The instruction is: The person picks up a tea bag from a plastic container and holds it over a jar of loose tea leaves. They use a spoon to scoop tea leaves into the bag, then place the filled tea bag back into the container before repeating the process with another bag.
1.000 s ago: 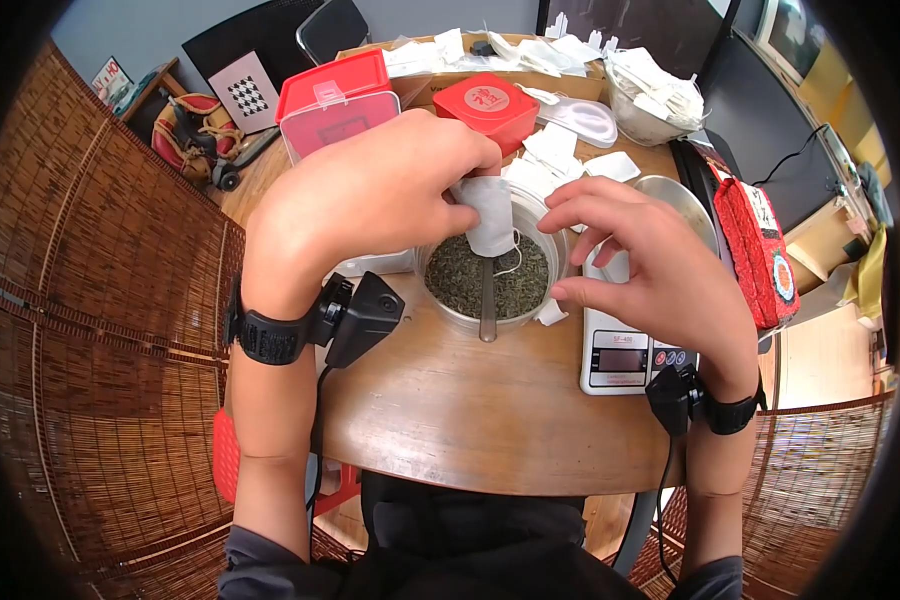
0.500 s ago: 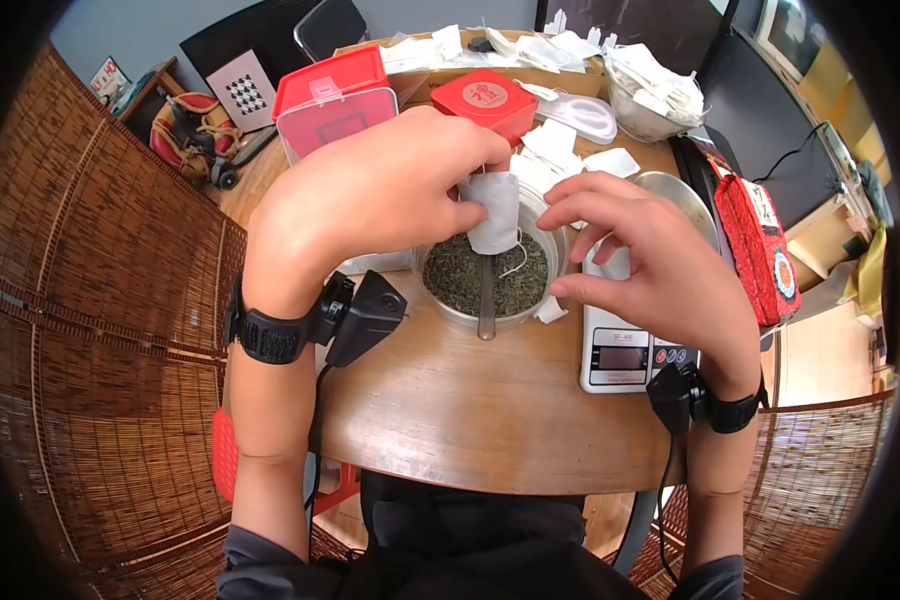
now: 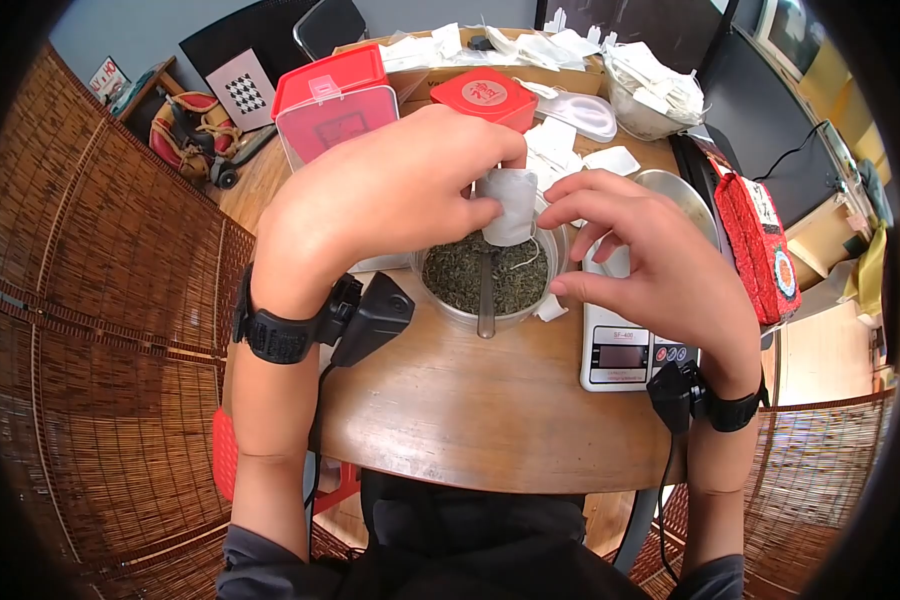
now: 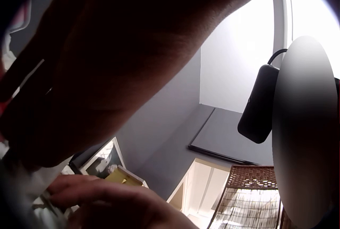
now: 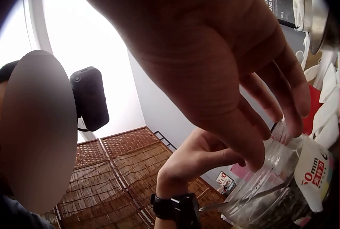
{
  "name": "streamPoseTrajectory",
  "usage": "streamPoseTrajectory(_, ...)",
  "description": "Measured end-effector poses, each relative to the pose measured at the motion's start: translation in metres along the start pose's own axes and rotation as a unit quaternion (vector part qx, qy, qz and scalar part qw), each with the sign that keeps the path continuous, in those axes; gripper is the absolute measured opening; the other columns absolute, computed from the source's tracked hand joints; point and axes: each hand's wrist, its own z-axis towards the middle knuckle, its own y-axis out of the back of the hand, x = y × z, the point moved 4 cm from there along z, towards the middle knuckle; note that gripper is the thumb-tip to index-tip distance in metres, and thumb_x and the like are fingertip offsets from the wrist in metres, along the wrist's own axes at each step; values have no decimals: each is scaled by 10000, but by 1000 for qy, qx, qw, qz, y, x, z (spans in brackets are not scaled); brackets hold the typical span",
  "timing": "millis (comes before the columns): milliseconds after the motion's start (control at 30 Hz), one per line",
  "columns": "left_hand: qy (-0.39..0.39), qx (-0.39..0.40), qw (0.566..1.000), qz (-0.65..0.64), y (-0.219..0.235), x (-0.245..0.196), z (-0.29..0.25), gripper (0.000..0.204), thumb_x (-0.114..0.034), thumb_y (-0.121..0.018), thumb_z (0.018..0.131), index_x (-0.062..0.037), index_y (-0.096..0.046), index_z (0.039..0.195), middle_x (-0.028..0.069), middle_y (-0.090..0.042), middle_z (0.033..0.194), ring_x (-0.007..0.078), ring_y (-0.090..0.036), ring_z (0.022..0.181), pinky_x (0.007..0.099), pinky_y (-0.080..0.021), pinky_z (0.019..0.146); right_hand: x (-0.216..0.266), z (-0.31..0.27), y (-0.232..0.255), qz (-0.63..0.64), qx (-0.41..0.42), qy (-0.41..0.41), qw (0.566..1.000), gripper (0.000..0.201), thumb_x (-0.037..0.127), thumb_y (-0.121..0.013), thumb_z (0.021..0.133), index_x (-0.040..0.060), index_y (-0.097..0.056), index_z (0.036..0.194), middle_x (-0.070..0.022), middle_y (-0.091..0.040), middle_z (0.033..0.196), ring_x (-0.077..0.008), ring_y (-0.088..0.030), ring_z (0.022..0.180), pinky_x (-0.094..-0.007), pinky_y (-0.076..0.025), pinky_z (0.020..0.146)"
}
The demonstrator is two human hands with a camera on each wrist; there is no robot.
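Observation:
My left hand [image 3: 390,190] pinches a small white tea bag [image 3: 511,208] between thumb and fingers, above a clear round tub [image 3: 562,262]. A thin string [image 3: 526,258] hangs off the bag. Dark green dried leaves [image 3: 450,282] fill the tub's lower part, and a metal spoon [image 3: 486,305] leans in it, handle toward me. To the right of the tub, my right hand [image 3: 650,255] hovers with its fingers loosely bent and nothing between them. In the right wrist view, those fingers overlap the tub [image 5: 255,200] and a printed label [image 5: 313,176].
A white kitchen scale [image 3: 615,350] stands under my right hand, a metal bowl [image 3: 685,190] behind it. Farther back are a red-lidded box [image 3: 335,100], a red tin [image 3: 485,95], loose white bags [image 3: 555,145] and a bowl heaped with white bags [image 3: 655,90]. A red package [image 3: 755,245] lies at right.
My left hand has shifted to the right and slightly away from me, carrying the tea bag toward my right fingers. The right hand has stayed nearly still.

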Motion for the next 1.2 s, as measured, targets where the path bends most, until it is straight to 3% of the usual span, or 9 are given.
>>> streamPoseTrajectory(567,25,34,999,-35,-1,-3,3,295,-15,-729,807,4,-632,1084,185,-705,951,365,-704,889,404,-565,759,2,3,-1,-14,-21,4,1000,311,121,-823,817,24,-666,1067,-103,-656,972,-211,-664,779,-363,-525,672)
streamPoseTrajectory(733,11,23,999,-38,0,-5,4,306,2,-728,797,-2,-631,1087,179,-707,935,354,-708,870,402,-565,744,0,6,1,27,-113,-4,993,275,133,-820,848,5,-685,1051,-73,-663,847,-120,-595,644,-287,-485,600)
streamPoseTrajectory(933,12,20,999,-37,-2,-8,4,288,5,-725,795,-1,-642,1070,178,-708,927,352,-708,862,398,-561,735,-4,9,0,16,-143,-15,989,198,115,-789,876,-4,-695,1004,-29,-655,766,-78,-542,586,-253,-446,554)
streamPoseTrajectory(1200,15,17,999,-33,2,-11,4,276,6,-719,805,-6,-649,1071,169,-707,933,343,-709,866,394,-562,735,-10,12,-1,21,-144,-28,989,121,95,-757,905,-9,-708,943,-5,-663,726,-50,-546,612,-234,-465,580)
